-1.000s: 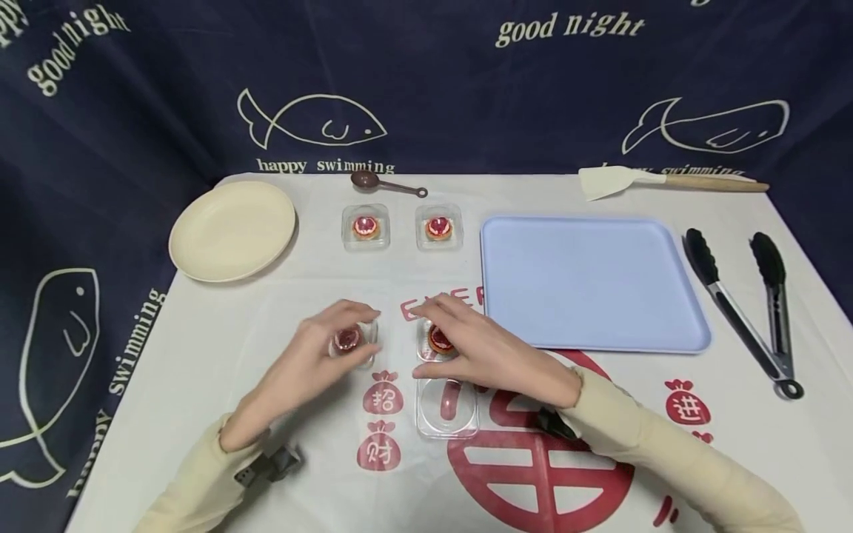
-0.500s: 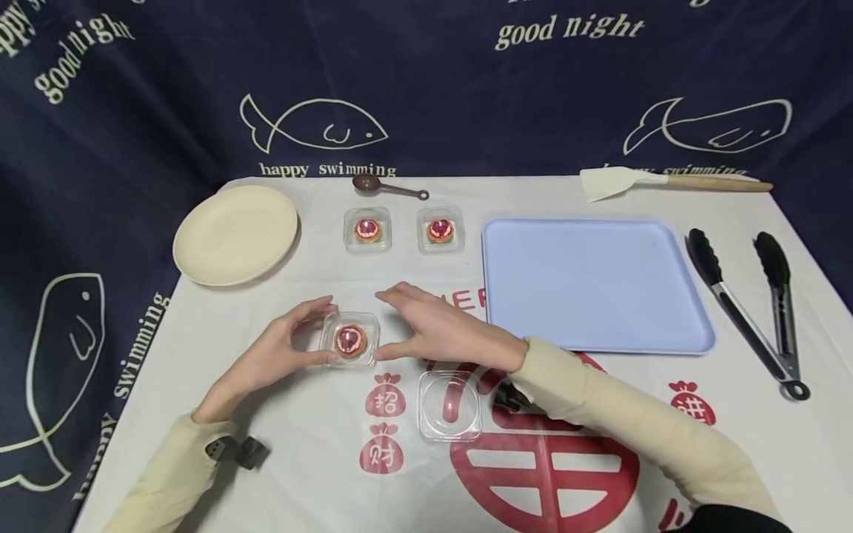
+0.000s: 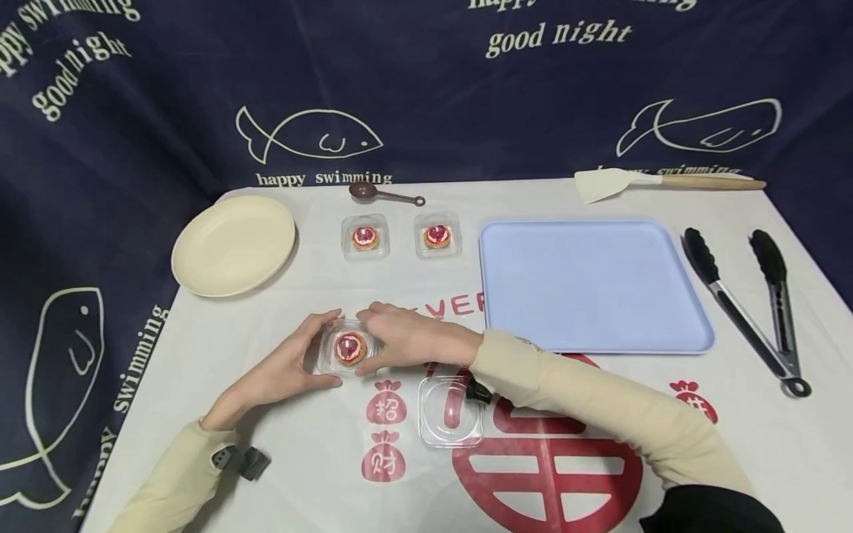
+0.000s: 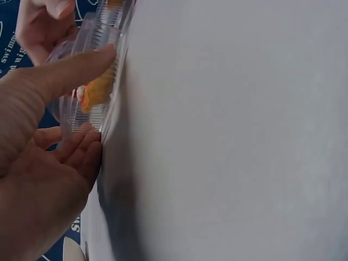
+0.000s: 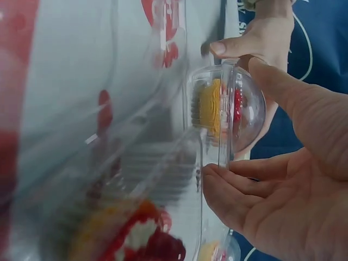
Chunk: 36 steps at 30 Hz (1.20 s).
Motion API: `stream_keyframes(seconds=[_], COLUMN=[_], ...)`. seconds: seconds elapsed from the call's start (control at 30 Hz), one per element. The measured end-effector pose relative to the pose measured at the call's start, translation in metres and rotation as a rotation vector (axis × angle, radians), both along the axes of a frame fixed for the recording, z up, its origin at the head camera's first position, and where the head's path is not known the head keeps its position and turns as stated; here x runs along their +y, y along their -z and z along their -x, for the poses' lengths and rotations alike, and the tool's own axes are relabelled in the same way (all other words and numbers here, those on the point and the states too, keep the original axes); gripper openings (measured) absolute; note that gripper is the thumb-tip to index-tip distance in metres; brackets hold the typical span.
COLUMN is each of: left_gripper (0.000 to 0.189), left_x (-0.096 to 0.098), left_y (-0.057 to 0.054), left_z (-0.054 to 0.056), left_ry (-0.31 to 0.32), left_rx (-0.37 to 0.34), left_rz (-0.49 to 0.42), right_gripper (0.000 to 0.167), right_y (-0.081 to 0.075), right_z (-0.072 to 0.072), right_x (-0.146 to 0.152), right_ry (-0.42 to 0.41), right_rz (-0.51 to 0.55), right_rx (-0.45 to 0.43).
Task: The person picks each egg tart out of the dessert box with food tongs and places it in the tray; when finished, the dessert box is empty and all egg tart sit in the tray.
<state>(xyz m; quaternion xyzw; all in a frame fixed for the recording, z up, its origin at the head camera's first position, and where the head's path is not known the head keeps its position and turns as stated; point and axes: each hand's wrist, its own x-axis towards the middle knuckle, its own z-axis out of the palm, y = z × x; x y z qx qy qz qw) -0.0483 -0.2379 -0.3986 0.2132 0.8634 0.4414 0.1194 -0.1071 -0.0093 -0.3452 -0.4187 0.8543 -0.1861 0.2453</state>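
A clear plastic box with a domed lid (image 3: 328, 359) stands closed around a red-topped tart (image 3: 349, 349). My left hand (image 3: 283, 370) grips its left side, thumb nearest me and fingers on the far side. On the right side, my right hand (image 3: 408, 339) holds the same box between thumb and fingers; in the right wrist view the thumb (image 5: 277, 81) meets the dome. A second tart (image 5: 130, 234) in an open box shows close up in the right wrist view, while the right hand hides it in the head view. That box's lid (image 3: 451, 422) lies flat towards me.
Two more boxed tarts, one left (image 3: 365, 238) and one right (image 3: 437, 237), stand farther back, below a brown measuring spoon (image 3: 383, 194). A cream plate (image 3: 233, 248) is at left, a blue tray (image 3: 593, 285) at right. Beyond the tray lie tongs (image 3: 746, 314) and a spatula (image 3: 666, 181).
My right hand has moved left from the second tart's box to the left box and now grips its right side. My left hand has shifted from over that box to its left side.
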Motion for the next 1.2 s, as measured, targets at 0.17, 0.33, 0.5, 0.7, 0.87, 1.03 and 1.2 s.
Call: stream_keyframes(seconds=[0.17,0.33,0.5,0.7,0.87,1.03,1.2], left_gripper=[0.09,0.089,0.09,0.092,0.092,0.091,0.092], left_x=[0.003,0.004,0.004,0.004,0.003,0.003,0.003], left_y=[0.003,0.005,0.003,0.005,0.006,0.003,0.0], left_z=[0.0,0.0,0.001,0.003,0.005,0.006,0.007], left_ry=[0.032,0.062,0.065,0.057,0.059,0.069,0.071], left_rx=[0.071,0.142,0.133,0.111,0.112,0.103,0.091], left_rz=[0.007,0.05,0.093,0.1,0.097,0.098,0.113], right_gripper=[0.052,0.05,0.053,0.058,0.059,0.055,0.055], right_y=[0.005,0.003,0.002,0.001,0.0,0.0,0.0], right_z=[0.001,0.0,0.001,0.0,-0.002,-0.005,-0.005], right_x=[-0.008,-0.008,-0.009,-0.011,-0.012,-0.012,-0.013], right_ry=[0.001,0.032,0.054,0.072,0.077,0.086,0.076], right_rz=[0.001,-0.008,-0.029,-0.041,-0.029,-0.017,-0.016], right_rx=[0.043,0.072,0.074,0.083,0.112,0.137,0.164])
